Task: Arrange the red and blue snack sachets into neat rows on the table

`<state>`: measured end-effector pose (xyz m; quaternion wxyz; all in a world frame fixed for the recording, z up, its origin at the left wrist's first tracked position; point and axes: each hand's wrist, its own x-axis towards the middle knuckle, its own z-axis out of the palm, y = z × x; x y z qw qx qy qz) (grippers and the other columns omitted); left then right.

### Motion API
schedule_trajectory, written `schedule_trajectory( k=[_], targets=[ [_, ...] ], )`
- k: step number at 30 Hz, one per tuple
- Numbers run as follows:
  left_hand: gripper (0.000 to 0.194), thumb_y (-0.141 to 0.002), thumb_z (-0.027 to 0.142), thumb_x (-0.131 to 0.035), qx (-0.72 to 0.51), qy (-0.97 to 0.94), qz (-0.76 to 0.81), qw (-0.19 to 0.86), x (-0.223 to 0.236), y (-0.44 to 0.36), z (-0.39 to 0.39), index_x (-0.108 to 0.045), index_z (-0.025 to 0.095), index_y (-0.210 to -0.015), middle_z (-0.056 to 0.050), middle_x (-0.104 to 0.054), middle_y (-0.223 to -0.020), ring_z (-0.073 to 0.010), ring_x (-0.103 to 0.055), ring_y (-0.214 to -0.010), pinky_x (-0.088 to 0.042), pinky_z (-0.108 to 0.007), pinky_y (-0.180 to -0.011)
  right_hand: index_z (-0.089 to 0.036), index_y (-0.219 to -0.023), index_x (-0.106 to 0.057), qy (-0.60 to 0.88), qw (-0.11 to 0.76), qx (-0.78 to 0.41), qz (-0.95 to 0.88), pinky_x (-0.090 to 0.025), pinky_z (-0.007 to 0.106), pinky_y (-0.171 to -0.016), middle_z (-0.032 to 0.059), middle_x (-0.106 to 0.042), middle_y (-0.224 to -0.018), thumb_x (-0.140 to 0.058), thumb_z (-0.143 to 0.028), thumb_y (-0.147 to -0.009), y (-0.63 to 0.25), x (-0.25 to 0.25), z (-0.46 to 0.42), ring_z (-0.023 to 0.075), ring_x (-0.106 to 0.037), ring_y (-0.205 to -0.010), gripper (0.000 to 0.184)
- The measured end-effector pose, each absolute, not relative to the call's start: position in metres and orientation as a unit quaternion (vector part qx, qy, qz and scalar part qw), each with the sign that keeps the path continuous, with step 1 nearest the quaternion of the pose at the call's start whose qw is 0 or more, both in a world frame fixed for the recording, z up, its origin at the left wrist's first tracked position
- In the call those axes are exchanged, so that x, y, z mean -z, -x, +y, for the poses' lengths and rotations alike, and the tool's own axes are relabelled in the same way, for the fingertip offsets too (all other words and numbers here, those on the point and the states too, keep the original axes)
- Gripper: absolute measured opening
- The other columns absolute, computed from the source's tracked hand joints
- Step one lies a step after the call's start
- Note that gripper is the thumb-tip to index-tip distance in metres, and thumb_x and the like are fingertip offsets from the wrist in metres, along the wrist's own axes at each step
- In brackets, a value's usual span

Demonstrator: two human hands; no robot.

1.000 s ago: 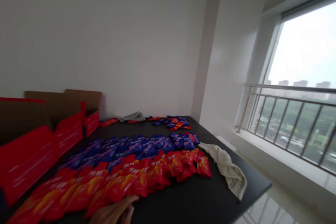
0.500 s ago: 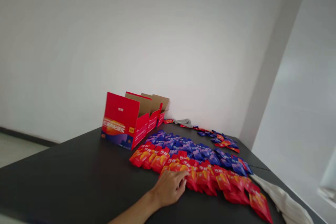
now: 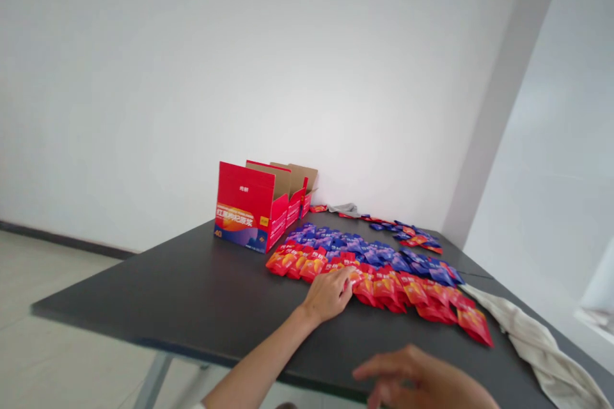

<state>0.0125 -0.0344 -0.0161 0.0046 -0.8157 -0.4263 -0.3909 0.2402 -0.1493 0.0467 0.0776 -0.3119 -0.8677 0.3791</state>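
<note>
My left hand (image 3: pixel 330 294) rests palm down on the black table (image 3: pixel 182 294), its fingertips touching the near edge of a long row of red sachets (image 3: pixel 384 284). Behind that row lies a row of blue sachets (image 3: pixel 364 250). My right hand (image 3: pixel 417 383) hovers blurred at the bottom of the view, fingers spread, holding nothing, near the table's front edge. A red carton (image 3: pixel 247 214) with open flaps stands at the left end of the rows, with two more open cartons behind it.
A cream cloth (image 3: pixel 537 345) lies at the table's right corner. A small pile of mixed sachets (image 3: pixel 407 234) and a grey cloth (image 3: pixel 344 209) sit at the far edge by the white wall. Pale floor (image 3: pixel 57 345) shows to the left.
The view swung left from the window and then pulled back. My left hand stays at the red sachets. My right hand has come into view at the bottom.
</note>
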Motion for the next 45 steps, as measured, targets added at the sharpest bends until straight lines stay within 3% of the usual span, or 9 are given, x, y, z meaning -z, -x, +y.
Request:
schedule_trajectory(
  k=[5,10,14,19,23,29,37,41,45],
  targets=[
    [0.035,-0.099,0.033,-0.053,0.406,0.781,-0.475,-0.004,0.015,0.001,-0.026,-0.048,0.017,-0.13,-0.007,-0.06,-0.106,-0.0205,-0.062,-0.094,-0.056,-0.042,-0.09,-0.019,-0.129,-0.06,0.342,0.287,-0.387,-0.807,-0.047,0.033,-0.094,0.0076,-0.068,-0.105,-0.049,-0.058,-0.094,-0.249,-0.073,-0.082,0.0201,-0.062,-0.102,0.054],
    [0.036,-0.1,0.038,-0.052,0.425,0.742,-0.518,-0.016,0.007,0.026,0.001,-0.049,0.016,-0.128,-0.005,-0.06,-0.097,-0.0192,-0.062,-0.087,-0.056,-0.041,-0.086,-0.015,-0.115,-0.065,0.415,0.472,-0.362,-0.688,-0.048,0.035,-0.092,0.0086,-0.067,-0.097,-0.06,-0.063,-0.082,-0.231,-0.046,-0.015,0.0217,-0.063,-0.095,0.058],
    [0.041,-0.101,0.042,-0.045,0.45,0.719,-0.529,-0.037,0.009,0.038,0.027,-0.042,0.016,-0.133,-0.007,-0.06,-0.102,-0.0202,-0.062,-0.089,-0.056,-0.04,-0.085,-0.016,-0.108,-0.065,0.386,0.551,-0.362,-0.645,-0.05,0.032,-0.084,0.0064,-0.065,-0.09,-0.054,-0.065,-0.085,-0.177,-0.023,0.015,0.0202,-0.061,-0.09,0.055],
    [0.055,-0.094,0.052,-0.035,0.462,0.74,-0.485,-0.066,0.038,0.048,0.046,-0.038,0.017,-0.136,-0.014,-0.057,-0.123,-0.0281,-0.059,-0.113,-0.054,-0.052,-0.097,-0.019,-0.115,-0.06,0.323,0.532,-0.305,-0.721,-0.049,0.033,-0.09,0.0058,-0.064,-0.107,-0.048,-0.038,-0.094,-0.108,0.009,0.017,0.0185,-0.06,-0.098,0.03],
    [0.057,-0.089,0.051,-0.033,0.458,0.757,-0.458,-0.086,0.061,0.056,0.055,-0.042,0.016,-0.134,-0.015,-0.051,-0.135,-0.0284,-0.052,-0.125,-0.048,-0.054,-0.106,-0.019,-0.121,-0.056,0.335,0.466,-0.171,-0.801,-0.043,0.038,-0.103,0.0086,-0.053,-0.127,-0.064,-0.022,-0.081,-0.091,0.023,0.0,0.0239,-0.05,-0.118,0.041],
    [0.05,-0.094,0.045,-0.032,0.436,0.773,-0.452,-0.086,0.069,0.055,0.057,-0.042,0.023,-0.137,-0.007,-0.048,-0.139,-0.0298,-0.047,-0.129,-0.041,-0.055,-0.112,-0.017,-0.114,-0.057,0.45,0.392,-0.112,-0.794,-0.038,0.052,-0.106,0.0101,-0.053,-0.121,-0.064,-0.028,-0.085,-0.097,0.016,-0.014,0.0295,-0.048,-0.114,0.031],
    [0.049,-0.096,0.036,-0.042,0.358,0.809,-0.462,-0.065,0.059,0.048,0.048,-0.037,0.02,-0.142,-0.01,-0.039,-0.146,-0.0271,-0.034,-0.138,-0.03,-0.057,-0.119,-0.019,-0.124,-0.055,0.467,0.421,-0.101,-0.771,-0.04,0.047,-0.105,0.0091,-0.051,-0.124,-0.059,-0.021,-0.084,-0.11,0.015,-0.013,0.0268,-0.048,-0.116,0.04],
    [0.039,-0.101,0.036,-0.044,0.332,0.795,-0.506,-0.038,0.049,0.036,0.035,-0.044,0.021,-0.136,-0.009,-0.044,-0.141,-0.0267,-0.037,-0.135,-0.031,-0.058,-0.117,-0.018,-0.123,-0.057,0.452,0.454,-0.05,-0.766,-0.045,0.039,-0.1,0.0115,-0.054,-0.121,-0.047,-0.029,-0.093,-0.174,0.002,0.026,0.0237,-0.053,-0.113,0.034],
    [0.03,-0.1,0.031,-0.049,0.318,0.776,-0.544,-0.008,0.045,0.026,0.028,-0.052,0.019,-0.128,-0.009,-0.049,-0.136,-0.026,-0.043,-0.131,-0.03,-0.058,-0.117,-0.013,-0.115,-0.063,0.562,0.441,0.056,-0.698,-0.042,0.042,-0.099,0.0196,-0.059,-0.114,-0.046,-0.041,-0.091,-0.299,0.011,0.121,0.0294,-0.055,-0.112,0.041]
  ],
)
